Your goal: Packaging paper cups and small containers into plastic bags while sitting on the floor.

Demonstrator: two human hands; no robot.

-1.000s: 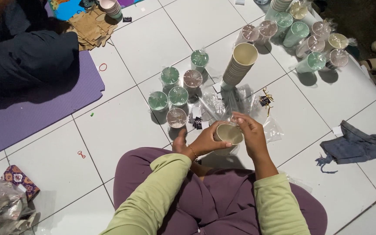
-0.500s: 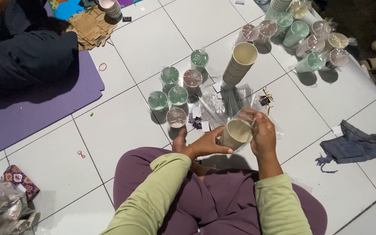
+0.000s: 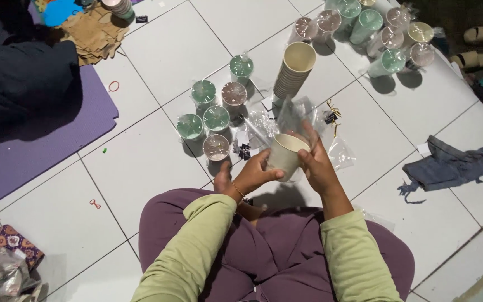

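hands meet over her lap: left hand (image 3: 255, 174) and right hand (image 3: 318, 164) both grip a cream cup (image 3: 287, 153), tilted, clear plastic bag (image 3: 296, 114) at its mouth. wrapped cups (image 3: 216, 118) and a cup stack (image 3: 294, 70) sit just beyond on white tiles (image 3: 157, 162).

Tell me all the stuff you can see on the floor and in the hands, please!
cream cup: one, held in both hands, clear plastic around it
stack of cups: one, cream, on the tiles beyond the hands
wrapped cups: six, green and pinkish, left of the stack
more wrapped cups: a cluster, green, pink and cream, top right
clear plastic bags: loose pile, by the stack
purple mat: one, left
grey cloth: one, right
sandals: beige, top right
patterned pouch: one, bottom left
left hand: grips the cup's side
right hand: on the cup's rim
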